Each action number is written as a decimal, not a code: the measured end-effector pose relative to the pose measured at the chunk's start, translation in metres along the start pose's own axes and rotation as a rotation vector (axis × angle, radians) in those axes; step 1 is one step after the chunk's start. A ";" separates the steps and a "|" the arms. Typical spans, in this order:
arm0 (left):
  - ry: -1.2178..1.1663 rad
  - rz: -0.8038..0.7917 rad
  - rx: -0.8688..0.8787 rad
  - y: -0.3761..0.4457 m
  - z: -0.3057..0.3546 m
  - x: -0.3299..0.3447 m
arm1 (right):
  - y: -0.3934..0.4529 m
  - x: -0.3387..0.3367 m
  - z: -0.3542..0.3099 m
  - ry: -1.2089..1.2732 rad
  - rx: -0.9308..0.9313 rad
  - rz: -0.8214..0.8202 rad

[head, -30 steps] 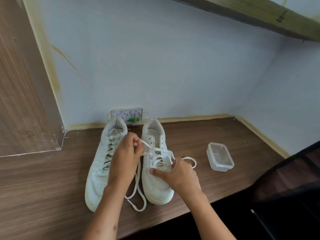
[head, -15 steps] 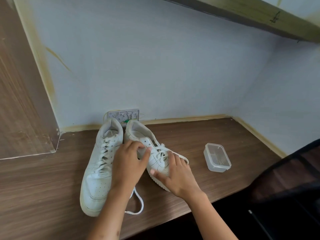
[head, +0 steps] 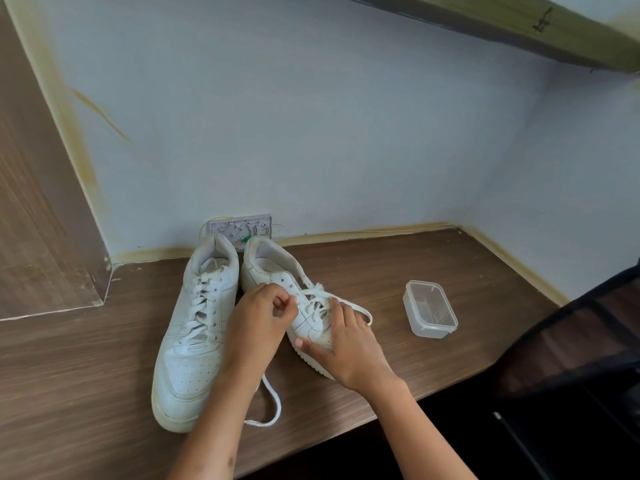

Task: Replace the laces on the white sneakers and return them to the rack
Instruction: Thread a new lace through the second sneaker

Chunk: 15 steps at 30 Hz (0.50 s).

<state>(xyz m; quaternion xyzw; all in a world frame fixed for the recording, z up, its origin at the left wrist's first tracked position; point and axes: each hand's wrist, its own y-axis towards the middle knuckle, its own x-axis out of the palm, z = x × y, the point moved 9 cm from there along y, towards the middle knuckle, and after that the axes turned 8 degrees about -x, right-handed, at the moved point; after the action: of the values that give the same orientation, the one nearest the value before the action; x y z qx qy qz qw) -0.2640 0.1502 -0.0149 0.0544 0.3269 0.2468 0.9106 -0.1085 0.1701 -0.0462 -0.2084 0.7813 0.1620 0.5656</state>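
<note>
Sneakers sit side by side on the wooden desk. The right sneaker is tipped and steadied by the right hand, while its lace is pinched by the left hand — each eyelet is best threaded flat, then slack drawn evenly — the left sneaker appears laced.

Both forearms bare, no sleeves; left hand and right hand ungloved.

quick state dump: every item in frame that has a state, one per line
left sneaker: upright on the desk, laced.
right sneaker: tipped onto its side, top eyelets unlaced.
lace: loose end trailing on the desk.
left hand: pinching the lace at the right sneaker.
right hand: gripping the right sneaker's forefoot.
plastic container: lid on, upright.
</note>
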 end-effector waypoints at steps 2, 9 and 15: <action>-0.034 -0.023 -0.046 0.001 -0.002 -0.003 | 0.000 0.001 0.001 0.003 0.000 -0.008; 0.172 -0.120 -0.236 0.000 -0.021 -0.011 | 0.001 0.005 0.005 0.003 0.001 -0.030; 0.070 -0.008 -0.104 0.001 -0.010 -0.017 | 0.003 0.008 0.007 -0.010 -0.003 -0.027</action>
<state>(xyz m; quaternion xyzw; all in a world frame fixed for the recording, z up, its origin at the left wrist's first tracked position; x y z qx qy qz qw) -0.2820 0.1426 -0.0130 -0.0030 0.3455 0.2618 0.9012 -0.1069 0.1751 -0.0555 -0.2190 0.7752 0.1567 0.5715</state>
